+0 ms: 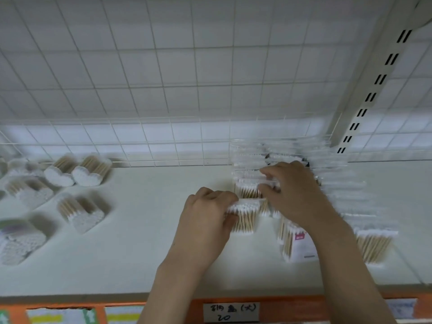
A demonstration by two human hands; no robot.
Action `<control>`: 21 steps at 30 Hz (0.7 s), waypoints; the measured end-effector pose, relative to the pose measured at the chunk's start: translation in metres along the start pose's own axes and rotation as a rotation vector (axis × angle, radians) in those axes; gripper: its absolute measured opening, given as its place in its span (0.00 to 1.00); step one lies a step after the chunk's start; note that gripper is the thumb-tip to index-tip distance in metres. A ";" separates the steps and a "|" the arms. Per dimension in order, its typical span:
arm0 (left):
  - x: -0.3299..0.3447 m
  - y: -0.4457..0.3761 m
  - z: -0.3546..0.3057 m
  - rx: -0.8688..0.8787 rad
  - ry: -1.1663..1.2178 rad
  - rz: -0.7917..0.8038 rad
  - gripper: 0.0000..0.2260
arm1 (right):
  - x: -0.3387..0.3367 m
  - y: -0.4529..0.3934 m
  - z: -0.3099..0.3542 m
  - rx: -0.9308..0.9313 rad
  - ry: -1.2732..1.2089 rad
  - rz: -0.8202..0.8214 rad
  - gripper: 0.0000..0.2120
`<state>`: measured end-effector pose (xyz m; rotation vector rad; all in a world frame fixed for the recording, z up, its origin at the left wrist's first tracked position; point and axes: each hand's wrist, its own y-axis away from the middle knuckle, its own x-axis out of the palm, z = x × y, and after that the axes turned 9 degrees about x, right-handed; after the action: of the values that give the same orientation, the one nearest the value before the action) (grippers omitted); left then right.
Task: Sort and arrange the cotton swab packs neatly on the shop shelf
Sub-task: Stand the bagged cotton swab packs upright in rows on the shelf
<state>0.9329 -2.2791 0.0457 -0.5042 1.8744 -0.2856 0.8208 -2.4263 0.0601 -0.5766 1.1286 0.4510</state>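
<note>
Now we are lining up swab packs in the right half of the shelf [145, 230], where upright rows run back toward the wire grid [163, 90]. Our left hand [205, 220] curls its fingers round one pack [244, 216], cotton tips up and wooden sticks below. Our right hand [294, 195] pinches the top edge of the front pack in the row behind [247, 190]. To do this well, we judge it best to steady that row with the right hand, slide the held pack flush against it, and keep the tops level. A pack with a pink label [301, 246] leans beside our right wrist; its print is too blurred to read. Heart-shaped tubs [86, 174] sit well apart at the left. On the orange shelf edge a handwritten price tag [231, 312] shows characters we cannot make out, then "20".
</note>
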 end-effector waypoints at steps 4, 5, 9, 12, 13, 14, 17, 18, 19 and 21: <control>0.014 -0.009 -0.009 0.016 -0.042 0.023 0.12 | -0.012 0.008 -0.008 -0.002 -0.100 -0.046 0.15; 0.016 -0.011 -0.011 0.022 -0.051 0.023 0.13 | -0.015 0.010 -0.010 -0.001 -0.116 -0.058 0.14; 0.023 -0.020 -0.015 0.031 -0.074 0.023 0.14 | -0.024 0.020 -0.017 0.009 -0.158 -0.091 0.15; 0.026 -0.025 -0.015 0.020 -0.073 0.027 0.15 | -0.024 0.025 -0.021 0.016 -0.184 -0.088 0.14; 0.027 -0.026 -0.015 0.016 -0.074 0.027 0.15 | -0.024 0.026 -0.021 0.019 -0.197 -0.089 0.14; 0.028 -0.027 -0.015 0.011 -0.078 0.029 0.15 | -0.023 0.027 -0.022 0.022 -0.211 -0.090 0.14; 0.030 -0.029 -0.016 -0.007 -0.106 0.035 0.16 | -0.021 0.030 -0.022 0.021 -0.224 -0.088 0.14; 0.031 -0.029 -0.016 -0.011 -0.121 0.029 0.17 | -0.020 0.030 -0.022 0.016 -0.222 -0.089 0.13; 0.031 -0.028 -0.016 -0.015 -0.136 0.018 0.18 | -0.019 0.030 -0.021 0.010 -0.225 -0.091 0.13; 0.031 -0.026 -0.017 -0.030 -0.155 -0.006 0.22 | -0.019 0.030 -0.018 -0.007 -0.237 -0.095 0.12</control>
<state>0.9128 -2.3172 0.0368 -0.5379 1.7289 -0.2164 0.7827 -2.4154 0.0656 -0.5647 0.8703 0.4296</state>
